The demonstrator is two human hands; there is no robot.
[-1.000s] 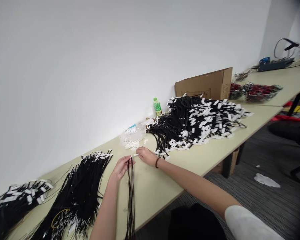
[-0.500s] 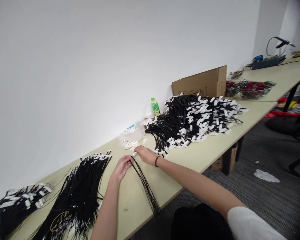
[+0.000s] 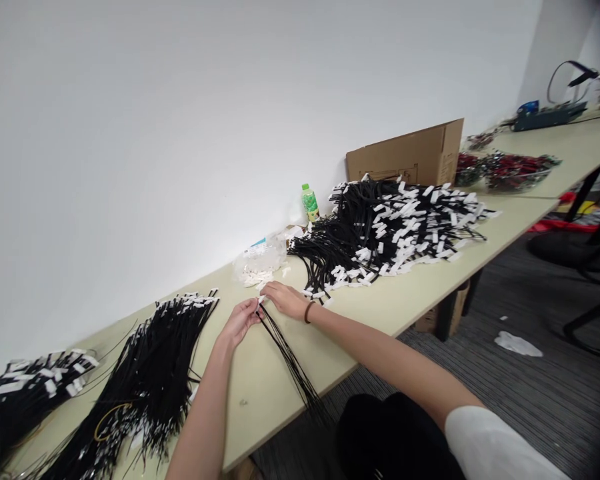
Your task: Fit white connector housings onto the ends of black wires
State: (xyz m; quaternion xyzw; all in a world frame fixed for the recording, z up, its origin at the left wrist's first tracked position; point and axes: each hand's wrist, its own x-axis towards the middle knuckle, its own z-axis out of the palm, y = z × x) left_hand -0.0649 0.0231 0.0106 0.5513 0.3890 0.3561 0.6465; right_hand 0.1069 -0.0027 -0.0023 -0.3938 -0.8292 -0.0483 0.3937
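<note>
Surface: long pale table [image 3: 410,293] against a white wall, crossing the frame from lower left to upper right.
Left hand [image 3: 240,322]: at centre frame, fingers pinched on the top end of a thin bundle of black cables [image 3: 285,353].
Right hand [image 3: 287,299]: just beside it, fingertips closed on a small white connector [image 3: 261,299] at that same end.
Change: a second ago the bundle hung straight down; now it slants toward the lower right, off the table edge, and both hands meet at its tip.
Meaning: judged as fitting a connector onto the cable end.
Around: loose white connectors [image 3: 255,273] just above the hands; finished cable pile [image 3: 395,227] to the upper right; more cables [image 3: 150,373] at lower left.
</note>
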